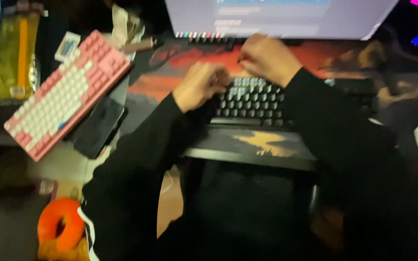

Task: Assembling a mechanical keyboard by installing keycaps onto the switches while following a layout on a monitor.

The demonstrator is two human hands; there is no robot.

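Hovering over ridged black keyboard [252, 101], left hand [199, 84] curled loosely, right hand [267, 58] fisted, grips unclear

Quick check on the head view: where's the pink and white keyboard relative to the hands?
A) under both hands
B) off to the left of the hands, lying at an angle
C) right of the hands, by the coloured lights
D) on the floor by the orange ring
B: the pink and white keyboard lies tilted at the left of the desk, clear of the left hand and right hand, which are over the dark keyboard.
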